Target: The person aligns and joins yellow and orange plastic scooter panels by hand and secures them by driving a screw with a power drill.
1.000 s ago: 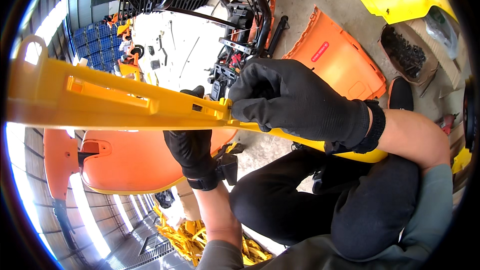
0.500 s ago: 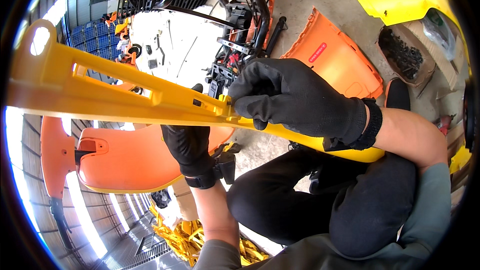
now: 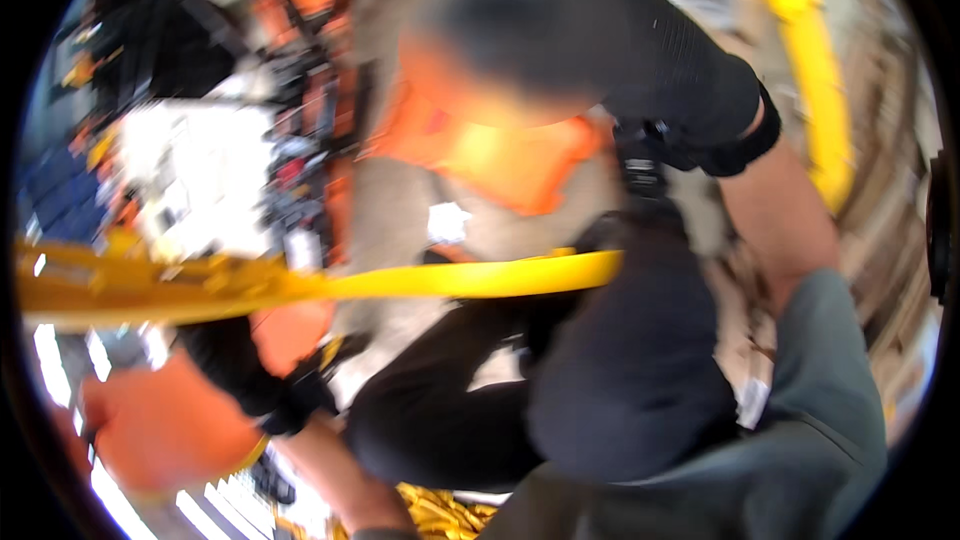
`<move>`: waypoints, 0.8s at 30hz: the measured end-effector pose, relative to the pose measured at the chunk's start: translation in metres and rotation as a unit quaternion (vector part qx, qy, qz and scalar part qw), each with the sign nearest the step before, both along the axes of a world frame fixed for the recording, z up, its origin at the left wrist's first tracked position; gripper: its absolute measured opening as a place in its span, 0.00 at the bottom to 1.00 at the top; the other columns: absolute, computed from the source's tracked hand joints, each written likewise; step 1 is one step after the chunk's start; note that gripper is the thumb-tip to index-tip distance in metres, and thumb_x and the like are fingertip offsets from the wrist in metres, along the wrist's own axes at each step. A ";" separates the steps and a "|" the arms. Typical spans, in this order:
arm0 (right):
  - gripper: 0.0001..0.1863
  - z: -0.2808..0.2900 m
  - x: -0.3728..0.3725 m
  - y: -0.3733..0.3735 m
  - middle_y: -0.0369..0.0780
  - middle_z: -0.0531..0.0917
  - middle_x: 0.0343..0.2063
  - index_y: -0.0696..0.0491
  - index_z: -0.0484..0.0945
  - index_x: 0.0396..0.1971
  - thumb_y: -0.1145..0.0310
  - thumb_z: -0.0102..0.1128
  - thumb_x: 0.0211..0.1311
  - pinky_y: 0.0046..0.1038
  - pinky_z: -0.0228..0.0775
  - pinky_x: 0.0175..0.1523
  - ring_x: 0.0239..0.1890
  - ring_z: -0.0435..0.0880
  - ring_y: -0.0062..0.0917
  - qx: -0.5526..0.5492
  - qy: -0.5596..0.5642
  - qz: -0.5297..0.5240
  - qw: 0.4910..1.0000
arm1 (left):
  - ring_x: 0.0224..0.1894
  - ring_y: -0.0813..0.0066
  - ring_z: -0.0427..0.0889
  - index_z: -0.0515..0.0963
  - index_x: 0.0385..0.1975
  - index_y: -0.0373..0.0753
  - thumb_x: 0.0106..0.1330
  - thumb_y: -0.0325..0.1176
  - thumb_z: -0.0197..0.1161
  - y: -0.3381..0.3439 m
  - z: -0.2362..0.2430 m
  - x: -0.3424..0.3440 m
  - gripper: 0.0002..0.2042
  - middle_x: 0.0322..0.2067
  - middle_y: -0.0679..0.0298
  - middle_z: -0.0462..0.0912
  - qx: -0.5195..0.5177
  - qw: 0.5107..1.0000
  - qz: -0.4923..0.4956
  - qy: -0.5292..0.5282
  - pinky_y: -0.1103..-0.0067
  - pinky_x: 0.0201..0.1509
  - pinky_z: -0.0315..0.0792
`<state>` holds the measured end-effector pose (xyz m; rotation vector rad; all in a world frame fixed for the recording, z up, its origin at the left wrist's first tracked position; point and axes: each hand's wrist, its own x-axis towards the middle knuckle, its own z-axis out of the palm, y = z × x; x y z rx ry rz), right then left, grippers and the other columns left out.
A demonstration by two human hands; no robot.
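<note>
Lifted right hand [image 3: 590,35] toward twelve o'clock; couldn't tell blurred grip. Clasped yellow strip [image 3: 470,278] in left hand [image 3: 228,355] at eight.

No text or numerals were legible, orange panel [image 3: 510,168] bore a small reddish patch [image 3: 437,122], possibly a label, blurred beyond reading.

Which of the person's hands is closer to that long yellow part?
The left. The left hand holds the long yellow part from below; the right hand is apart from it, higher in the picture.
</note>
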<state>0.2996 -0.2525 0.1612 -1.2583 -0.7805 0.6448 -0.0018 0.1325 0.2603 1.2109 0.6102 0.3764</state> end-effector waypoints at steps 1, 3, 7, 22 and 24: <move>0.10 0.012 0.006 -0.031 0.37 0.83 0.24 0.58 0.79 0.35 0.67 0.60 0.60 0.21 0.70 0.27 0.19 0.77 0.16 -0.015 0.010 -0.037 0.999 | 0.60 0.57 0.71 0.63 0.65 0.38 0.74 0.40 0.50 -0.019 0.002 0.014 0.23 0.61 0.53 0.69 0.012 0.999 -0.036 -0.023 0.63 0.70 0.56; 0.12 0.020 0.006 -0.109 0.34 0.83 0.29 0.56 0.79 0.45 0.67 0.59 0.65 0.17 0.70 0.27 0.25 0.77 0.12 -0.174 -0.009 -0.174 0.969 | 0.57 0.60 0.73 0.69 0.59 0.34 0.73 0.36 0.52 -0.036 0.003 0.024 0.19 0.56 0.51 0.74 0.132 0.991 0.019 -0.007 0.65 0.66 0.62; 0.12 0.010 -0.041 -0.232 0.37 0.82 0.21 0.58 0.79 0.34 0.64 0.61 0.60 0.22 0.71 0.29 0.22 0.77 0.17 -0.364 0.079 -0.417 0.830 | 0.50 0.70 0.75 0.68 0.57 0.26 0.72 0.26 0.53 -0.044 0.000 0.034 0.16 0.49 0.56 0.75 0.462 0.874 -0.015 0.148 0.77 0.55 0.71; 0.30 -0.240 -0.152 -0.308 0.49 0.82 0.44 0.51 0.78 0.47 0.45 0.65 0.49 0.41 0.73 0.52 0.49 0.81 0.44 -0.736 -0.049 -0.309 0.600 | 0.46 0.77 0.76 0.73 0.48 0.30 0.75 0.36 0.51 -0.077 -0.012 0.071 0.14 0.44 0.63 0.78 0.226 0.969 -0.089 -0.054 0.78 0.51 0.70; 0.33 -0.235 -0.149 -0.304 0.50 0.82 0.44 0.52 0.74 0.50 0.46 0.66 0.48 0.43 0.72 0.52 0.48 0.80 0.47 -0.757 -0.064 -0.287 0.583 | 0.47 0.75 0.76 0.73 0.50 0.31 0.73 0.42 0.54 -0.088 -0.003 0.065 0.18 0.45 0.62 0.79 0.201 0.974 -0.090 -0.060 0.77 0.53 0.70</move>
